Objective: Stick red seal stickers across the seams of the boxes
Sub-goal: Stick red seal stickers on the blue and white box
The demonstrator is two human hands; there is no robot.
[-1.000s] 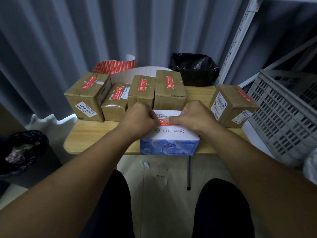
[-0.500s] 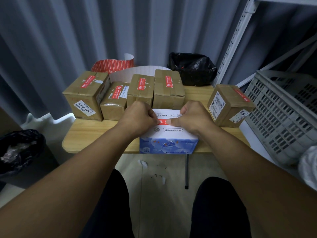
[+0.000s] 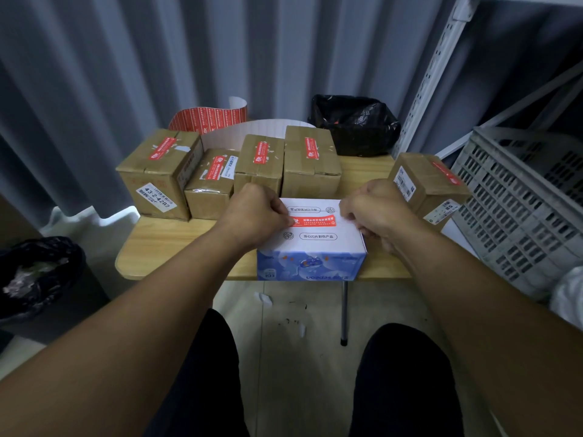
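Head view
Left hand (image 3: 252, 216): curled in a loose fist, knuckles up, fingertips pressing the left end of the red seal sticker (image 3: 315, 221); it grasps nothing.
Right hand (image 3: 375, 212): curled the same way at the sticker's right end and the box's right edge; whether it pinches anything I cannot tell.
Sticker position: flat on the white top of the blue-and-white box (image 3: 310, 250), which sits at the near edge of the table (image 3: 164, 244).
Sticker axis: long side runs left to right, level with the box's front edge.
Surface: small light wooden table with a rounded corner.
On the table: four brown boxes (image 3: 262, 162) in a row behind, a fifth (image 3: 426, 184) at the right, each with a red sticker on top.
Behind: sticker sheet (image 3: 209, 116) curling up, black bag (image 3: 353, 124).
Room: grey pleated curtain (image 3: 126, 58), white metal shelf frame (image 3: 441, 52), grey plastic crate (image 3: 520, 200) right, bag-lined bin (image 3: 38, 272) left.
Hidden: both sticker ends lie under the fingers; the seam itself cannot be made out.
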